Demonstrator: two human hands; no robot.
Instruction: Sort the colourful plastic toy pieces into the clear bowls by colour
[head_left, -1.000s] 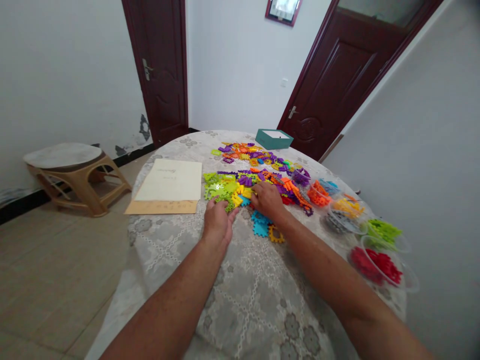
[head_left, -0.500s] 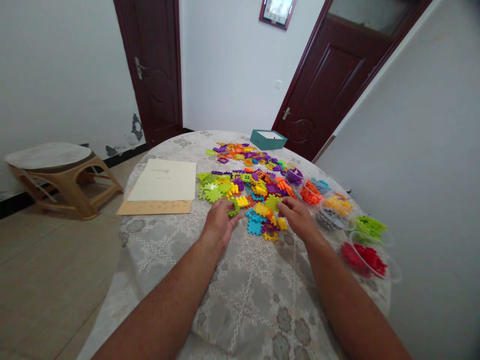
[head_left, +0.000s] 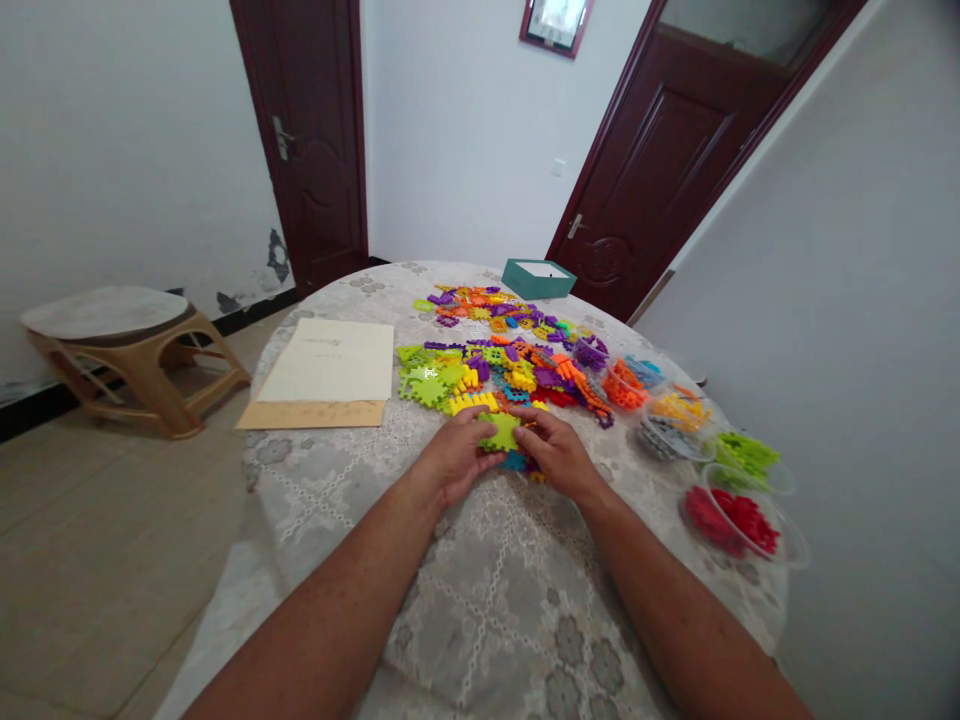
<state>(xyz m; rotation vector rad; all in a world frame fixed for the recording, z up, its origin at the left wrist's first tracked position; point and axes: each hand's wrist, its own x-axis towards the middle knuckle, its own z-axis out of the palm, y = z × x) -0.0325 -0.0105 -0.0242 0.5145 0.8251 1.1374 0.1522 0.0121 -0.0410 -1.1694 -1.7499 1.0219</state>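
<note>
Both hands pinch one flat lime-green plastic building tile w/ notched edges (head_left: 500, 432): left hand (head_left: 459, 457) on its left side, right hand (head_left: 553, 452) on its right, fingers closed on it.

Tile sits just above the lace-patterned tablecloth (head_left: 487, 600), at the near edge of the heap of mixed coloured tiles (head_left: 510, 370). Small blue piece (head_left: 514, 461) under it. To the right, clear plastic bowls: red pieces (head_left: 739, 520), green pieces (head_left: 742, 455), grey pieces (head_left: 664, 435), orange pieces (head_left: 622, 385).

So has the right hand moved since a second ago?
Yes. The right hand has pulled back from the scattered pile toward the person and now meets the left hand on a green piece.
</note>
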